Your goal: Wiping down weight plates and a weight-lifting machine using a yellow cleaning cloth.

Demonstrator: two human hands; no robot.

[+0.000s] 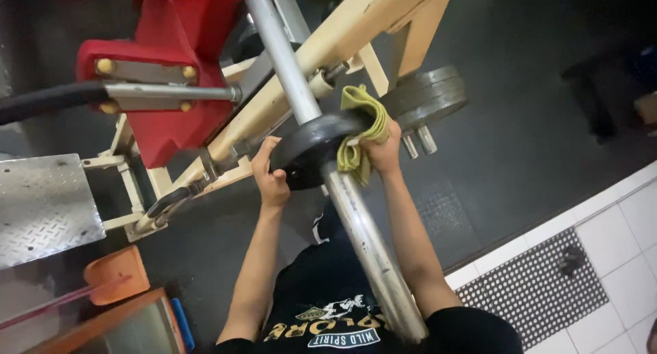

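Hands on black weight plate (pixel 311 147) on steel sleeve bar (pixel 356 217): my left hand (pixel 268 172) grips its rim, my right hand (pixel 383 148) clenches olive cloth (pixel 359 131) against it. Red pad (pixel 164 59) upper left.

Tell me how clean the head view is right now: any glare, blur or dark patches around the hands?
Head view: the left hand and right hand on the round black weight plate are fairly sharp; the yellow-green cloth reads clearly. Glare streaks the long silver metal bar. The dark rubber floor at top right is murky, detail lost. Edges look slightly stretched.
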